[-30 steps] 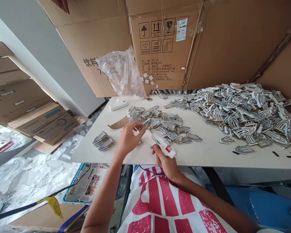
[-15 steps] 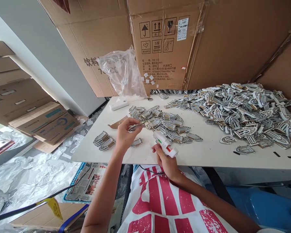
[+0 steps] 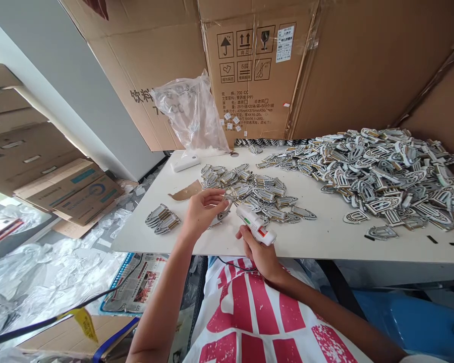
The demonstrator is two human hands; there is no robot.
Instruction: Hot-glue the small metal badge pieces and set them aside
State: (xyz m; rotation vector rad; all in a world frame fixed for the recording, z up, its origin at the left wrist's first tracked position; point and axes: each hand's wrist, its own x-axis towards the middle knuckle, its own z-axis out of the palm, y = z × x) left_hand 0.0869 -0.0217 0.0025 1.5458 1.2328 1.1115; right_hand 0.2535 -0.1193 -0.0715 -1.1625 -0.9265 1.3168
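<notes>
My right hand (image 3: 259,252) is wrapped round a white hot glue gun (image 3: 255,224), its nozzle end toward the middle of the white table (image 3: 310,244). Just left of that nozzle, the bent fingers of my left hand (image 3: 202,214) are closed on a small grey-and-white arch-shaped piece (image 3: 221,217), partly hidden by the fingers. Beyond both hands spreads a loose heap of similar pieces (image 3: 265,194). To the left of my left hand lies a small overlapping stack of these pieces (image 3: 162,219).
A large pile of such pieces (image 3: 386,171) covers the table's right. Cardboard (image 3: 166,60) walls the back, with a clear plastic bag (image 3: 196,116) against it. A torn brown scrap (image 3: 185,193) and a white box-like object (image 3: 185,163) lie at left. A black cable (image 3: 236,266) hangs at the front edge.
My left hand has moved slightly right and turned, bringing the piece in its fingers nearer the glue gun's nozzle. The glue gun has shifted only a little left.
</notes>
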